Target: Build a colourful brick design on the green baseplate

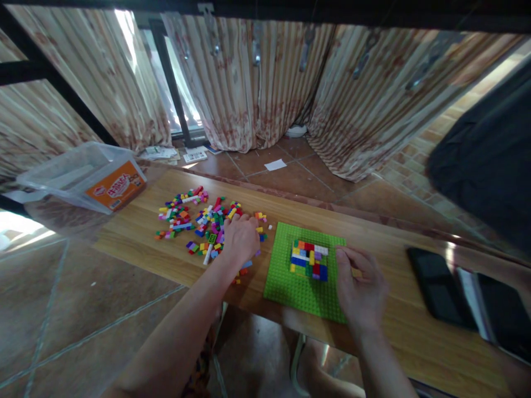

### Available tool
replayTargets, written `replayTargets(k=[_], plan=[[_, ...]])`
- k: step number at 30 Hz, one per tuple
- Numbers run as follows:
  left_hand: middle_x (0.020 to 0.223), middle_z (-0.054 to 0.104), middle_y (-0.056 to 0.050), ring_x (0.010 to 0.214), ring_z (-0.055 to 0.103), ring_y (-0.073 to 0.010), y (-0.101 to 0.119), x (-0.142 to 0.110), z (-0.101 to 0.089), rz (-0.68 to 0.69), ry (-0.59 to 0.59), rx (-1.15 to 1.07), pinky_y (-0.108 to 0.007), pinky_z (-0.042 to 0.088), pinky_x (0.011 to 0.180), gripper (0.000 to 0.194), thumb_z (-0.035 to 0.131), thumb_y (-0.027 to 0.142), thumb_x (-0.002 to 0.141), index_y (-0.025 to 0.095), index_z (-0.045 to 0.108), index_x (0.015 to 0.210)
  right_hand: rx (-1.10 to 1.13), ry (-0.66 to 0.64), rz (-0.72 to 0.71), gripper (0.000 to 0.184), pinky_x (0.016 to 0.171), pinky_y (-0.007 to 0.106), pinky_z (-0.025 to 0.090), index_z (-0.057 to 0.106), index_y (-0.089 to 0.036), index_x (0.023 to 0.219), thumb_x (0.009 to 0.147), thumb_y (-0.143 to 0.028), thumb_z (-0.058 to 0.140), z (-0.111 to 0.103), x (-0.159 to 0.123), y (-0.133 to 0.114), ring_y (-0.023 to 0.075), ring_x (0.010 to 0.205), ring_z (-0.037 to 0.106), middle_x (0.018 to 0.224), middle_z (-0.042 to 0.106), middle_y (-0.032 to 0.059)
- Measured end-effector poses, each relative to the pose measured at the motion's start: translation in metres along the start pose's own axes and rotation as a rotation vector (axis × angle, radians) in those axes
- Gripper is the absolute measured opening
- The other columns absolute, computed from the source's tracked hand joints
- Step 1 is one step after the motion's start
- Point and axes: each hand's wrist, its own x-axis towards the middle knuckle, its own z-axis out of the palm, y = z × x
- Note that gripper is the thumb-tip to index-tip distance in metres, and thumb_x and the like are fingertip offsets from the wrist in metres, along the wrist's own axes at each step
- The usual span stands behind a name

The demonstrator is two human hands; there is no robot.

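My left hand (241, 239) rests over the near right side of a heap of loose toy bricks (215, 220), its fingers spread and bent down among them. The fingertips are hidden behind the hand. At the right edge of a green studded baseplate (282, 276), my right hand (363, 282) is closed in a pinch. Whatever lies between its thumb and fingers is too small to make out. On the baseplate sits a low block of bricks (309, 260) in red, blue, white, yellow, green and purple, just left of the right hand.
A clear plastic bin (70, 171) with an orange label stands beyond the left end of the wooden table (385, 237). A black phone (440, 287) and another dark, flat object (504, 309) lie at the right. Curtains (265, 83) hang behind; papers (275, 165) lie on the tiled floor.
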Motion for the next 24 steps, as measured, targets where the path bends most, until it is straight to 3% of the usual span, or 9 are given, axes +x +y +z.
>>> replayTargets(k=[3, 7, 12, 16, 24], plan=[[0.096, 0.069, -0.010, 0.097, 0.060, -0.0261, 0.001, 0.001, -0.005, 0.042, 0.059, -0.157, -0.041, 0.046, 0.089, 0.016, 0.051, 0.016, 0.086, 0.017, 0.067, 0.089, 0.026, 0.039, 0.063, 0.025, 0.077, 0.034, 0.051, 0.073, -0.018, 0.083, 0.088, -0.037, 0.057, -0.003, 0.003, 0.006, 0.0205, 0.082, 0.066, 0.089, 0.072, 0.0080], [0.092, 0.070, -0.005, 0.085, 0.063, -0.0174, 0.019, -0.005, -0.007, 0.096, -0.003, -0.667, -0.030, 0.050, 0.079, 0.014, 0.053, 0.017, 0.087, 0.016, 0.066, 0.094, 0.128, 0.018, 0.126, 0.024, 0.074, 0.033, 0.052, 0.074, -0.018, 0.087, 0.086, -0.038, 0.059, -0.004, 0.004, 0.008, 0.0192, 0.079, 0.066, 0.088, 0.073, 0.0070], [0.084, 0.071, -0.003, 0.073, 0.064, -0.0138, 0.059, -0.023, 0.003, 0.020, -0.221, -1.150, -0.025, 0.051, 0.067, 0.016, 0.060, 0.020, 0.084, 0.015, 0.068, 0.097, 0.195, -0.255, 0.063, 0.029, 0.075, 0.035, 0.054, 0.070, -0.022, 0.106, 0.084, -0.040, 0.063, -0.003, -0.002, 0.000, 0.0185, 0.081, 0.065, 0.097, 0.071, 0.0058], [0.086, 0.073, -0.004, 0.078, 0.066, -0.0153, 0.075, -0.032, 0.012, -0.030, -0.261, -1.234, -0.027, 0.053, 0.074, 0.015, 0.062, 0.019, 0.081, 0.015, 0.070, 0.093, 0.122, -0.431, -0.058, 0.043, 0.088, 0.041, 0.051, 0.063, -0.024, 0.122, 0.080, -0.036, 0.068, -0.003, -0.007, -0.004, 0.0225, 0.099, 0.062, 0.111, 0.068, 0.0073], [0.084, 0.074, -0.005, 0.076, 0.067, -0.0174, 0.077, -0.031, 0.020, -0.078, -0.265, -1.206, -0.027, 0.053, 0.071, 0.016, 0.064, 0.023, 0.079, 0.014, 0.071, 0.090, -0.016, -0.420, -0.190, 0.030, 0.093, 0.045, 0.048, 0.067, -0.023, 0.113, 0.084, -0.032, 0.065, 0.005, -0.005, 0.001, 0.0253, 0.105, 0.059, 0.111, 0.067, 0.0081]])
